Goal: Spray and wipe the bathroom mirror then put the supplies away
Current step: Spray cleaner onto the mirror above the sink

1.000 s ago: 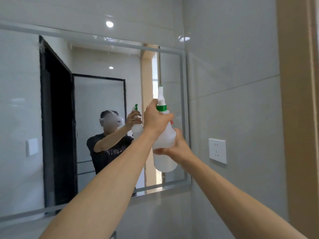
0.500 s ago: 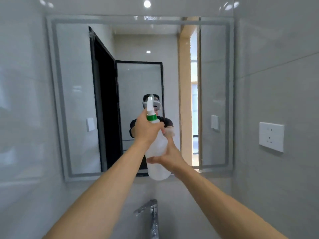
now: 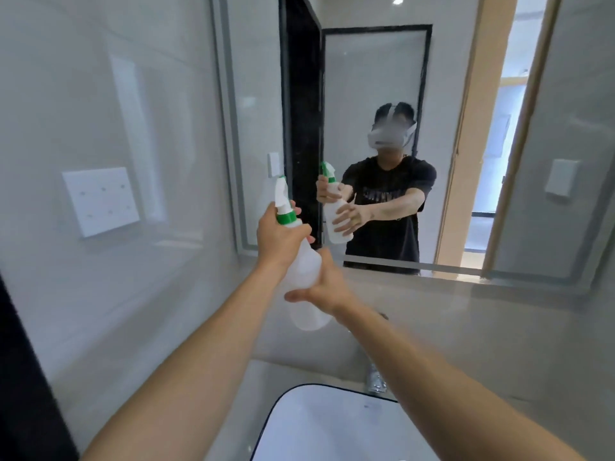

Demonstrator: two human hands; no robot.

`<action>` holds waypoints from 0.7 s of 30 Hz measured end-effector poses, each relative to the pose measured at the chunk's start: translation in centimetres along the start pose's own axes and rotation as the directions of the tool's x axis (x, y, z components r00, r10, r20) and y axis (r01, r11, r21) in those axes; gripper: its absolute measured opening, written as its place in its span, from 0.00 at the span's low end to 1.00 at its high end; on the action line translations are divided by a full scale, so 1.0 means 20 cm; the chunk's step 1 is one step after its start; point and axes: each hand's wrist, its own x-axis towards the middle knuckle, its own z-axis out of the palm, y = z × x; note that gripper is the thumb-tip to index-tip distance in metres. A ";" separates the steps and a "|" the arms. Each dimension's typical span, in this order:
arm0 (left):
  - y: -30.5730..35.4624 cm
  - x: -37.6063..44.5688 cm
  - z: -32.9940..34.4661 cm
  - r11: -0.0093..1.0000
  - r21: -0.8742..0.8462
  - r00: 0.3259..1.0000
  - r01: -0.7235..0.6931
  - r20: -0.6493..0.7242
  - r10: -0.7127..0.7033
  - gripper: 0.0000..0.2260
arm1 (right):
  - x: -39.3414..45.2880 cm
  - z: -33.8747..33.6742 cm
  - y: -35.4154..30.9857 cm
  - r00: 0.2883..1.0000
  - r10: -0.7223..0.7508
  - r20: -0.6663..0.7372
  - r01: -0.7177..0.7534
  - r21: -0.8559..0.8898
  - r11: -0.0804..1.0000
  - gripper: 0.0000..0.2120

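A translucent white spray bottle (image 3: 307,316) with a green collar and white trigger head is held up in front of the bathroom mirror (image 3: 372,78), near its lower left corner. Its nozzle points toward the glass. My left hand (image 3: 281,236) grips the neck just below the trigger. My right hand (image 3: 324,287) wraps round the bottle's body from the right, thumb across the near side. The mirror reflects a person in a black shirt holding the same bottle.
A white socket plate (image 3: 100,201) sits on the glossy tiled wall to the left. Below my arms are a white sink basin (image 3: 332,427) and a chrome faucet (image 3: 376,382). A black door frame (image 3: 20,394) runs down the left edge.
My view and the bottle have swung from the mirror's right side across to its lower left. The sink basin has come into view. Both hands keep the same hold.
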 end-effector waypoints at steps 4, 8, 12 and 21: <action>-0.09 -0.03 -0.16 1.000 -0.007 0.998 0.027 -0.054 -0.027 0.22 | 0.00 0.18 0.03 0.997 0.031 0.069 -0.032 0.009 0.999 0.41; -0.19 -0.06 -0.28 0.995 0.027 0.991 0.093 -0.103 -0.090 0.25 | -0.01 0.31 0.07 0.990 0.061 0.124 -0.061 0.001 0.998 0.38; -0.30 -0.08 -0.37 0.989 0.060 0.984 0.136 -0.121 -0.127 0.23 | -0.04 0.42 0.12 0.983 0.094 0.157 -0.095 0.005 0.995 0.37; -0.49 -0.17 -0.40 0.973 0.068 0.969 0.222 -0.122 -0.213 0.15 | -0.12 0.54 0.28 0.962 0.181 0.204 -0.188 0.015 0.982 0.37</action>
